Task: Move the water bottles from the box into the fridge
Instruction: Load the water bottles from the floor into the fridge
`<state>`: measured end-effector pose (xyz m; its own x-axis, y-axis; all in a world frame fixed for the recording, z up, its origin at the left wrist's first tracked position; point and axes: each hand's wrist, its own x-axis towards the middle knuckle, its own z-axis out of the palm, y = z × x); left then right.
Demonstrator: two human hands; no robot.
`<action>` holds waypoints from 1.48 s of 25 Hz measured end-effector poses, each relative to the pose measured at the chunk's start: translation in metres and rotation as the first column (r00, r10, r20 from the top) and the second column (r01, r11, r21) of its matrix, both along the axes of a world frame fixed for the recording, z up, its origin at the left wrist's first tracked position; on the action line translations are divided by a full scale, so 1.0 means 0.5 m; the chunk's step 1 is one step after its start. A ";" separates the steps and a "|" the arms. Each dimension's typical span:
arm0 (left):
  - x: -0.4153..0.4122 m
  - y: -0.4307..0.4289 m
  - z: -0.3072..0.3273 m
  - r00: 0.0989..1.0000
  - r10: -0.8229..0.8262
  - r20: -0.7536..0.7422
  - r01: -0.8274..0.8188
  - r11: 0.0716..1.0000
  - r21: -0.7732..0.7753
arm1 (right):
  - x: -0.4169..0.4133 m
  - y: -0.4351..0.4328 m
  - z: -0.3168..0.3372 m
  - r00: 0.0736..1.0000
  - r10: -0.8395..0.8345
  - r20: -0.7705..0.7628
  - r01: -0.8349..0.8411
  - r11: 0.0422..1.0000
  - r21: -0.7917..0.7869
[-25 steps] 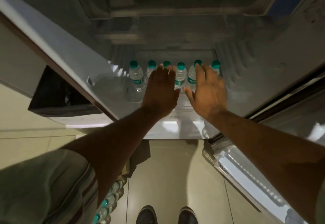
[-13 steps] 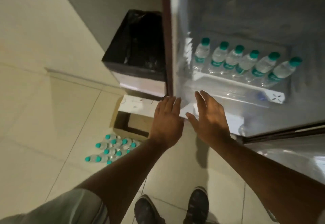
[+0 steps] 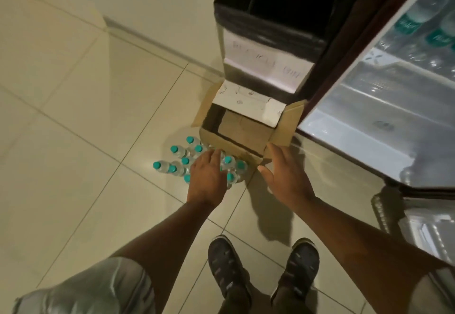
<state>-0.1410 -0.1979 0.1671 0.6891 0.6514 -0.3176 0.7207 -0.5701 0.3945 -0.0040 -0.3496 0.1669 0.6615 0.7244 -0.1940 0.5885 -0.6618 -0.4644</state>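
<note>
1. The water bottles (image 3: 197, 163) stand in a tight cluster on the pale tiled floor (image 3: 81, 106), just beside the near-left wall of the cardboard box (image 3: 232, 146). They are small, clear plastic, each topped with a teal screw cap — about ten caps can be counted, some hidden under the hand.
2. The cardboard box is open at the top, its brown flaps splayed outward and one white-faced flap folded up at the far side. Its inside looks bare; only brown card shows at the bottom.
3. The left hand (image 3: 208, 178) hovers over the cluster, palm down, fingers loosely spread and extended. It covers a few caps but has hold of nothing.
4. The right hand (image 3: 286, 175) is beside it, over the floor at the box's near-right corner, palm turned inward, fingers straight and thumb out — open, grasping nothing.
5. The fridge (image 3: 369, 121) stands open at the right. More bottles (image 3: 418, 10) of the same kind, clear with teal labels, show at its upper shelf.
6. A black-lined bin (image 3: 266, 28) with a white paper label stands behind the box, touching or nearly touching it.
7. Two dark shoes (image 3: 263, 272) point toward the box.
</note>
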 end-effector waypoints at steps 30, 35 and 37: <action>0.024 0.009 -0.454 0.985 -0.075 -0.158 0.065 0.996 -0.066 | -0.045 0.154 -0.475 0.991 0.017 -0.129 -0.041 0.982 -0.185; 0.014 0.002 -0.408 0.995 0.005 -0.104 -0.017 0.992 -0.123 | -0.052 0.102 -0.400 0.982 -0.097 -0.162 0.075 0.988 -0.138; 0.013 -0.002 -0.381 0.997 0.001 -0.078 -0.011 0.991 -0.132 | -0.050 0.080 -0.362 0.978 -0.128 -0.166 0.110 0.987 -0.114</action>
<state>-0.1347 -0.1987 -0.0234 0.6555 0.6039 -0.4535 0.7550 -0.5124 0.4091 -0.0288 -0.3094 -0.0140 0.6919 0.6121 -0.3830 0.4193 -0.7724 -0.4770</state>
